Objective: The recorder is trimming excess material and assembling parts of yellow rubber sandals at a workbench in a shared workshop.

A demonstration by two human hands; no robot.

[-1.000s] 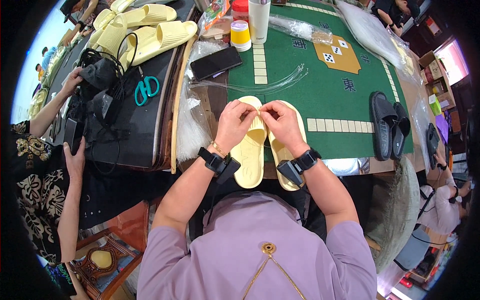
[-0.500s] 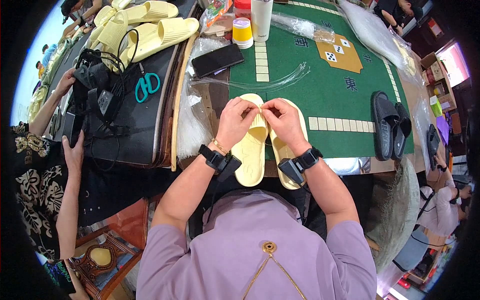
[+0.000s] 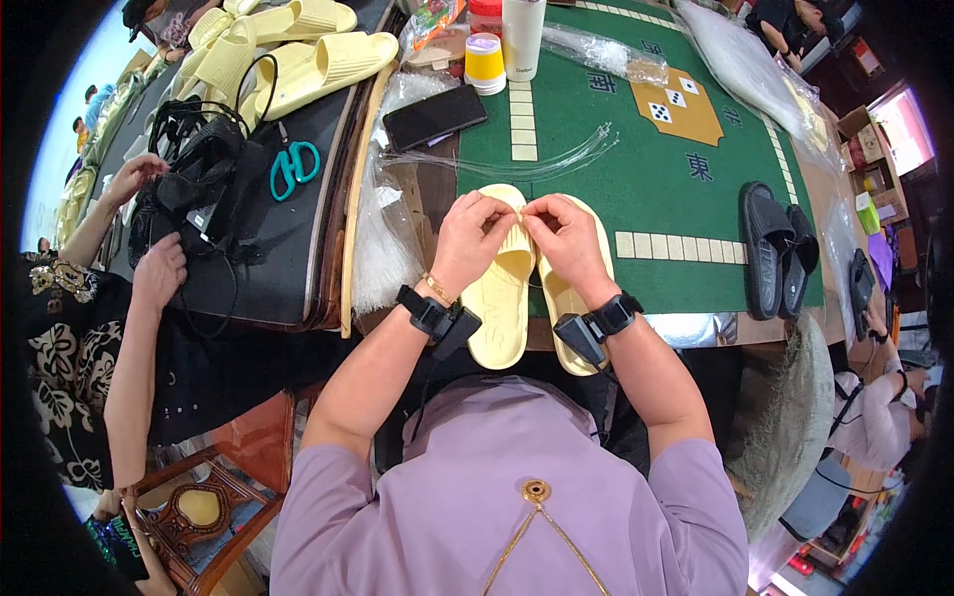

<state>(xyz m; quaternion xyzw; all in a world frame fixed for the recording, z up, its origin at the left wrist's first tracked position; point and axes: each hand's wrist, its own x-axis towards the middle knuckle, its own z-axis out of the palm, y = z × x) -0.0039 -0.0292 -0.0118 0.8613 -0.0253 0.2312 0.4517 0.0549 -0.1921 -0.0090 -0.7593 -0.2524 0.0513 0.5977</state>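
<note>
A pair of pale yellow slide slippers lies side by side before me, a left slipper (image 3: 500, 318) and a right slipper (image 3: 558, 303). Over the left one's strap is my left hand (image 3: 469, 238), thumb and forefinger pinched together. My right hand (image 3: 569, 238) pinches the same way above the right slipper, covering much of its strap. Both fingertips nearly meet at the gap between the straps. Whatever they grip there is too small to make out. Beyond my hands, a bunch of thin clear plastic strands (image 3: 556, 159) lies on the green mat (image 3: 656, 204).
Black slippers (image 3: 765, 253) stand at the right. A phone (image 3: 435, 117), a yellow-and-white cup (image 3: 484, 65) and a white tumbler (image 3: 521, 40) are at the back. Leftward are teal-handled scissors (image 3: 294, 169), piled yellow slippers (image 3: 323, 74) and a co-worker's hands (image 3: 159, 268) on black straps and cables (image 3: 204, 159).
My hands stay almost still, pinched at the straps. At the left, the co-worker's lower hand has come up onto the black straps, and the dark box it held no longer shows.
</note>
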